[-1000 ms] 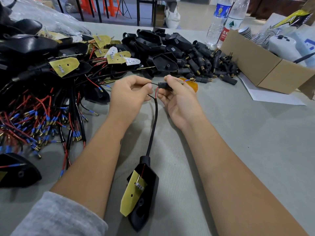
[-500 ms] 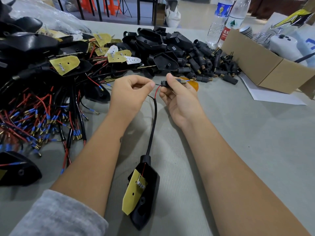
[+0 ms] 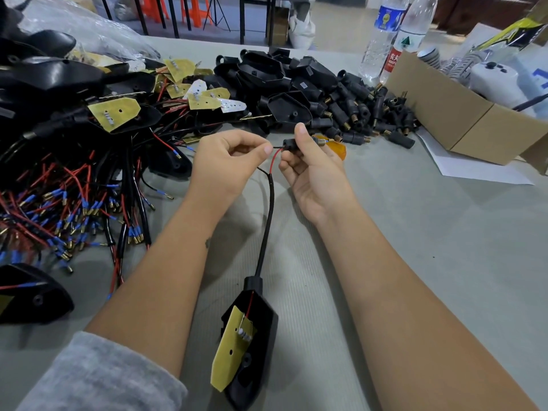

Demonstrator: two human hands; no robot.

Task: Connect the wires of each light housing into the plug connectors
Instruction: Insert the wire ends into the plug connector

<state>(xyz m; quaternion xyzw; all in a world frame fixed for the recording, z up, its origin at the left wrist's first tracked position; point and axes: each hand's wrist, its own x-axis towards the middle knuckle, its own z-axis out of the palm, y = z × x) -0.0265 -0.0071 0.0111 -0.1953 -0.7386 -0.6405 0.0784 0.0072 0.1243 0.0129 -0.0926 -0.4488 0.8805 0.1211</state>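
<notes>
A black light housing (image 3: 252, 351) lies on the grey tabletop (image 3: 430, 247) at 6 o'clock, between the two forearms, with a yellow circuit board (image 3: 231, 348) tilted in its open side. A black cable (image 3: 267, 221) runs from its neck toward 12 o'clock and splits into a thin red wire (image 3: 275, 159) and a black one. The left hand (image 3: 228, 161) pinches a wire end between thumb and forefinger, just left of centre. The right hand (image 3: 314, 170) grips a small black plug connector (image 3: 290, 143) between thumb and fingers, the wires meeting its near end. At 9 o'clock sprawls a tangle of red and black leads (image 3: 68, 203) with blue terminals. Toward 12 o'clock sits a heap of black connectors (image 3: 355, 114); at 2 o'clock, a cardboard box (image 3: 462, 120), with two water bottles (image 3: 385, 40) beyond it at 1 o'clock.
</notes>
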